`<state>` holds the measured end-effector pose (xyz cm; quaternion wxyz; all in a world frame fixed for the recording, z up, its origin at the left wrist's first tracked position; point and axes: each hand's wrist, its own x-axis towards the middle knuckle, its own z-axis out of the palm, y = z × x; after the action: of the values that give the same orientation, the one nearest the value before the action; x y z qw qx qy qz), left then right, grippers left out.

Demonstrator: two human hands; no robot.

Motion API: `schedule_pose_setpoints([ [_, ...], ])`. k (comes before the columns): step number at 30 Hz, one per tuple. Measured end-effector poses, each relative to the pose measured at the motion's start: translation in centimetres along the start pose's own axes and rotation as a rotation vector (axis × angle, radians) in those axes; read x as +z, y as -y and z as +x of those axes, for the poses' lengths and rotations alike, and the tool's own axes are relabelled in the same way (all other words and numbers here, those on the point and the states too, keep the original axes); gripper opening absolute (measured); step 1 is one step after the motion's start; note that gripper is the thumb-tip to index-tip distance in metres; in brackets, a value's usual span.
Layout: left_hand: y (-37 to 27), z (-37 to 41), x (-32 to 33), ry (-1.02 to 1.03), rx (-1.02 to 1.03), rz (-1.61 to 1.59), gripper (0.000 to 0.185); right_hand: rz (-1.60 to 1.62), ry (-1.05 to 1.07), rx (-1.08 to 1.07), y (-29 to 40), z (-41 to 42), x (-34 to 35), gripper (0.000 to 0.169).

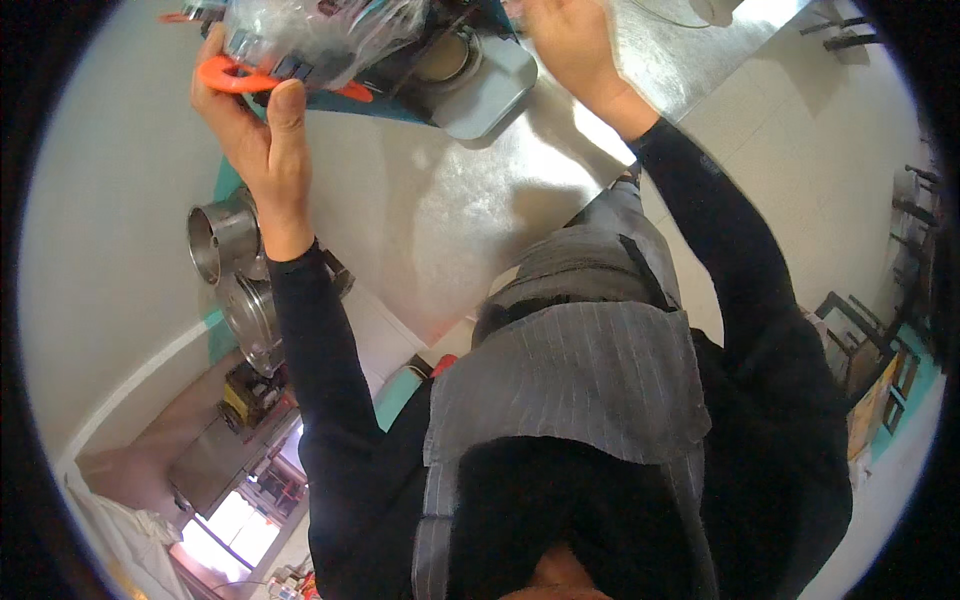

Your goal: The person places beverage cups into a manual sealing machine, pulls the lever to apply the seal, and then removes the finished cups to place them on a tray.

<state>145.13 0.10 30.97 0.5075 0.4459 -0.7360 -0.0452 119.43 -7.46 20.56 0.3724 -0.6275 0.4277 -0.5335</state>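
Observation:
At the upper left, my left hand [262,142] is closed around an orange plastic handle [236,77], with the thumb over it. Clear plastic wrapping [322,41] with mixed small items lies right behind that handle; what the handle belongs to is partly hidden. Right of the wrapping, a round container [446,58] and a light grey plastic lid or tray [487,90] rest at a dark blue bin or box [367,107]. My right hand [574,45] reaches to the top edge, over the metal table. Its fingertips are cut off or blurred, so whether they hold anything is unclear.
The shiny metal table [450,187] runs beneath both arms, its edge close to my apron [570,375]. Steel pots [225,240] and a glossy metal lid [251,319] stand beyond my left forearm, by the wall. Dark stools [851,41] are at the far right.

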Motion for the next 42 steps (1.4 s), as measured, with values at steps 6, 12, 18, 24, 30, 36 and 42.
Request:
schedule_pose_setpoints([
  [6,-0.4,0.6,-0.1,0.041,0.038,0.109,0.076,-0.192,0.016,-0.117,-10.7,-2.4,9.5,0.025],
  [12,-0.5,-0.1,-0.8,0.025,-0.035,0.100,0.079,0.416,-0.045,-0.057,-12.7,-0.5,13.0,0.021],
  [18,-0.6,-0.6,-0.9,0.029,0.018,0.235,0.084,0.239,-0.053,-0.195,-11.1,-0.2,10.9,0.014],
  [24,-0.2,-0.8,-0.3,0.004,0.099,0.248,0.086,0.175,-0.162,-0.235,-12.9,-0.2,12.2,0.014],
  [30,-0.4,-0.6,0.0,-0.010,0.049,0.263,0.086,0.098,-0.103,-0.294,-13.5,0.1,11.5,0.012],
  [36,-0.6,-0.7,-0.3,0.008,0.079,0.280,0.085,0.071,-0.018,-0.220,-11.1,-0.2,10.3,0.015],
  [42,0.0,-0.5,-0.4,-0.002,0.111,0.296,0.086,-0.045,-0.109,-0.236,-13.2,-0.1,12.1,0.015],
])
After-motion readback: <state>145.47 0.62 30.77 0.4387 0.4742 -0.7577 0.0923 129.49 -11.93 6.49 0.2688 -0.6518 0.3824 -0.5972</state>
